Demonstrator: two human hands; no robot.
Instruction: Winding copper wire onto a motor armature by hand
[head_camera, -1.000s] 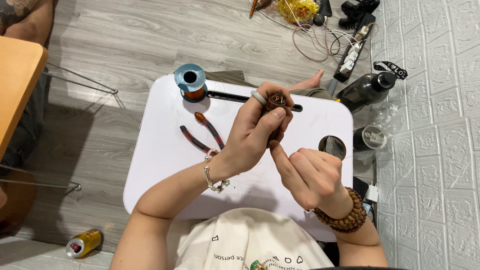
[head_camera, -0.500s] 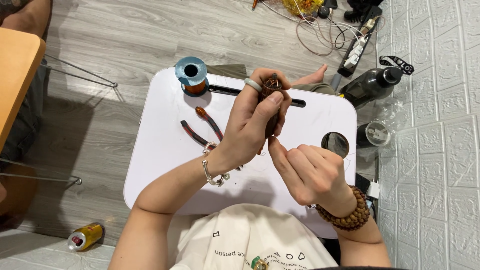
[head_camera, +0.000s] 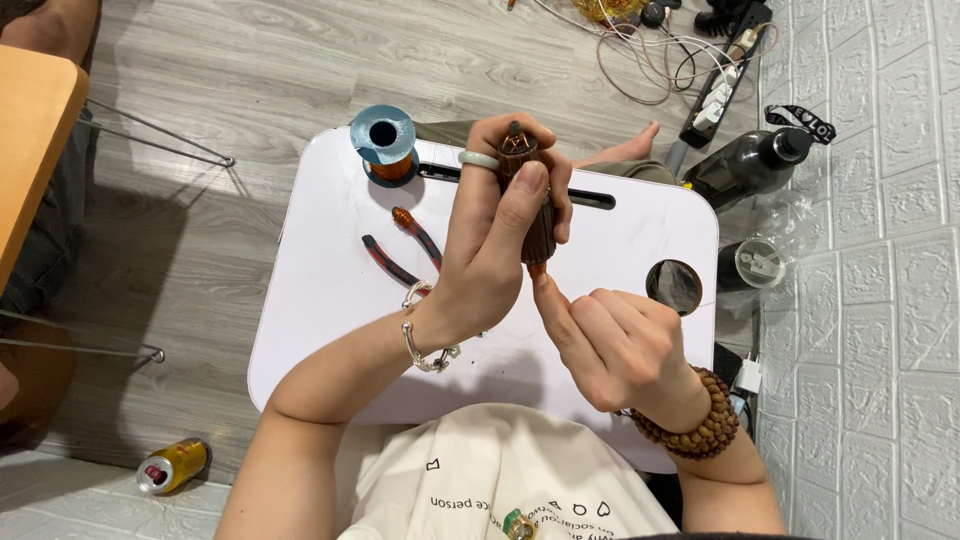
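Left hand wrapped tight around a brown wound rotor, held above the white worktop, long axis running 12 to 6. Right hand at 5 o'clock, forefinger touching the rotor's lower tip, holding nothing. Pliers at 9 o'clock, wire spool at 10; nothing between hands.

1 wire spool, 1 pliers, 2 bottles, 1 can, 1 rotor.

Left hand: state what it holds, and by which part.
The left hand grips a brown wound motor armature around its middle; right hand fingertip touches its lower end.
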